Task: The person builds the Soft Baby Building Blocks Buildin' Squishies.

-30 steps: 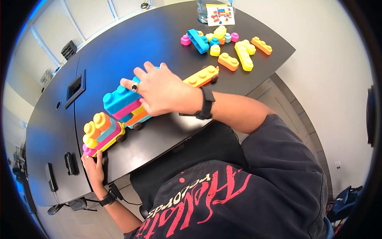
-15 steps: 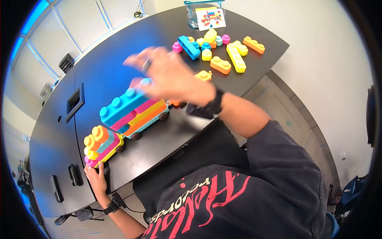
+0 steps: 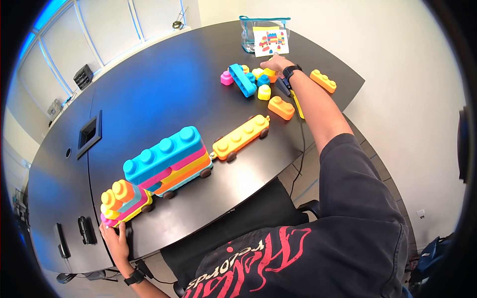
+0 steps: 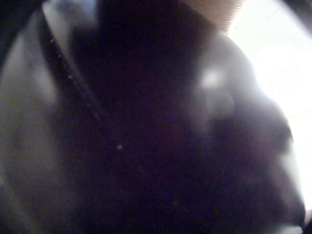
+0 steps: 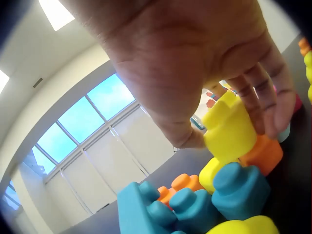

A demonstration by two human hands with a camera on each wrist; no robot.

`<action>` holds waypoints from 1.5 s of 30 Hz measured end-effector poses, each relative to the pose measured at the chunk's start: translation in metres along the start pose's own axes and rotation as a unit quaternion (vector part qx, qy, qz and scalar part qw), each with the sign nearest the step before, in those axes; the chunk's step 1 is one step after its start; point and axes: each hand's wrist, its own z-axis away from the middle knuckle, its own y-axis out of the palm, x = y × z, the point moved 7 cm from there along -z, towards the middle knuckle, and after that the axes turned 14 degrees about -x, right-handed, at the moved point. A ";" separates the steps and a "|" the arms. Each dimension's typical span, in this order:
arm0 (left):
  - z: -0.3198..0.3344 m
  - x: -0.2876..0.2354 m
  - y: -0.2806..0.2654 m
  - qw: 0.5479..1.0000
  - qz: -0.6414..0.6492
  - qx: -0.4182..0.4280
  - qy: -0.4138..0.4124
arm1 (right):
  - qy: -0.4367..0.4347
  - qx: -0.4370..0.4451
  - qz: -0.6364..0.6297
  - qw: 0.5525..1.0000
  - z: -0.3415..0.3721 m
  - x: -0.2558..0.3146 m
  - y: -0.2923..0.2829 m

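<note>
A toy train of building blocks stands on the black table. Its front car (image 3: 130, 201) carries pink, teal, yellow and orange blocks. My left hand (image 3: 117, 243) holds its front end, thumb on the near side and fingers at the nose. Behind it come a tall car (image 3: 171, 161) topped by a long blue block, then a low orange wagon (image 3: 242, 136) with bare studs. My right hand (image 3: 278, 64) reaches over the loose pile at the back. In the right wrist view its thumb and fingers are around a yellow block (image 5: 230, 127). The left wrist view is dark and blurred.
Around the right hand lie blue blocks (image 5: 239, 187), an orange two-stud block (image 3: 281, 108) and a longer orange block (image 3: 323, 81). A clear zip bag (image 3: 248, 37) with a picture card (image 3: 271, 42) stands behind. A table socket box (image 3: 89, 131) is at the left.
My right hand has left the tall car's blue block and moved back and right to the loose blocks, where it grips a yellow block. The left hand stays at the train's front.
</note>
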 end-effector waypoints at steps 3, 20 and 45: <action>0.001 0.004 0.001 1.000 -0.011 -0.022 0.011 | 0.019 0.073 -0.133 0.988 -0.011 -0.007 0.004; -0.001 0.000 -0.002 0.998 -0.031 -0.005 0.049 | -0.314 0.079 0.008 0.946 0.187 0.157 0.020; 0.000 -0.001 -0.004 0.999 -0.027 -0.011 0.041 | -0.270 -0.141 0.037 0.952 0.041 -0.003 -0.010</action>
